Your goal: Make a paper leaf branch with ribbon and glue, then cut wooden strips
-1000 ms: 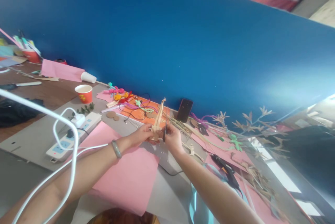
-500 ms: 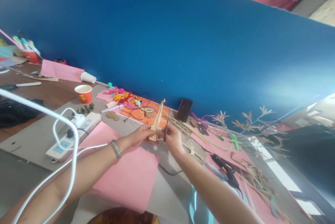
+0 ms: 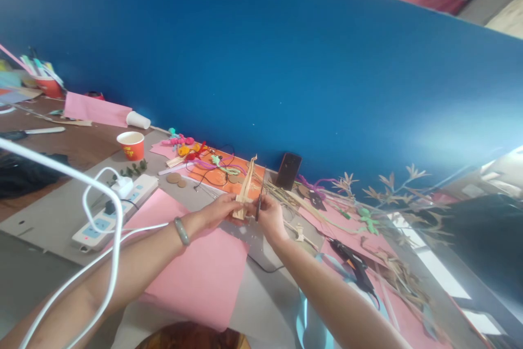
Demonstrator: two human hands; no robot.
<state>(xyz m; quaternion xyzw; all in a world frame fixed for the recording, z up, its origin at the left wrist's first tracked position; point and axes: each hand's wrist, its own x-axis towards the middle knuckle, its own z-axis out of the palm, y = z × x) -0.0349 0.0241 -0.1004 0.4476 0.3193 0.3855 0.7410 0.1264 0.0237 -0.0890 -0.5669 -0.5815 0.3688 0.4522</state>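
Observation:
My left hand (image 3: 223, 210), with a grey-green bangle on its wrist, pinches a pale, straw-coloured strip of dried leaf or husk (image 3: 245, 188). The strip stands upright, folded wide at the bottom and narrowing to a curled tip. Close beside it, my right hand (image 3: 269, 213) is closed around a slim dark pointed tool (image 3: 259, 206), its thin tip pointing up; I cannot tell its exact kind. The fingertips of both hands meet near the strip's lower end, and some fingers are hidden. Below the hands lies a pink sheet of paper (image 3: 204, 278).
A white power strip (image 3: 98, 224) with looping white cables sits left, near a red paper cup (image 3: 131, 147). A phone (image 3: 288, 171) leans against the blue wall. Right of my arm lie a black glue gun (image 3: 355, 264), blue ribbon (image 3: 304, 319) and dried stems.

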